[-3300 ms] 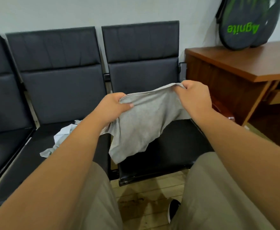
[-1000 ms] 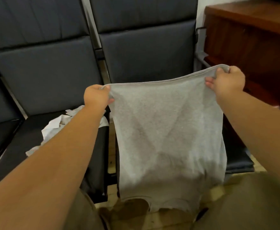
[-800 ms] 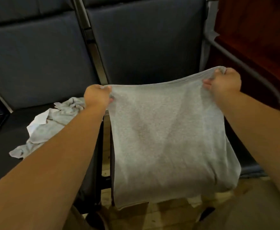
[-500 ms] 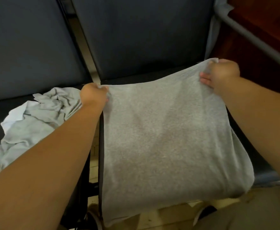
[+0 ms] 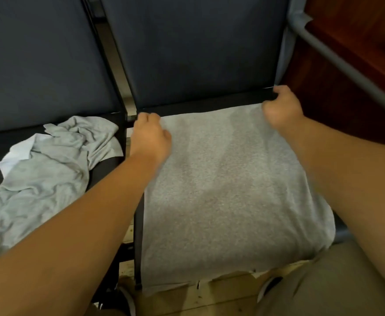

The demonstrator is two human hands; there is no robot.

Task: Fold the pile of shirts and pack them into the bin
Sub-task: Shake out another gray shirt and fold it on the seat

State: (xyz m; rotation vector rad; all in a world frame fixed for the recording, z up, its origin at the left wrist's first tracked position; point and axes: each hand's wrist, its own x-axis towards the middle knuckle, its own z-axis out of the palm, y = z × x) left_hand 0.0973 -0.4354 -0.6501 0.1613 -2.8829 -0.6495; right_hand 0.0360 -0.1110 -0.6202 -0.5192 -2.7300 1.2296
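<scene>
Left hand (image 5: pixel 150 136) and right hand (image 5: pixel 281 107) grip the shirt (image 5: pixel 221 190) by its far corners, flat on a seat (image 5: pixel 209 104) (pile (image 5: pixel 45 165) beside).

Shirt (image 5: pixel 228 190) on seat (image 5: pixel 209 106), seemingly overhanging; pile (image 5: pixel 48 169) left.

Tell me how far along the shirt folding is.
Done: no folded shirt or bin is in view. In hand: one grey shirt lies spread over the right seat, left hand and right hand holding its far corners. Left: folding it, then the crumpled pile on the left seat, then packing.
</scene>
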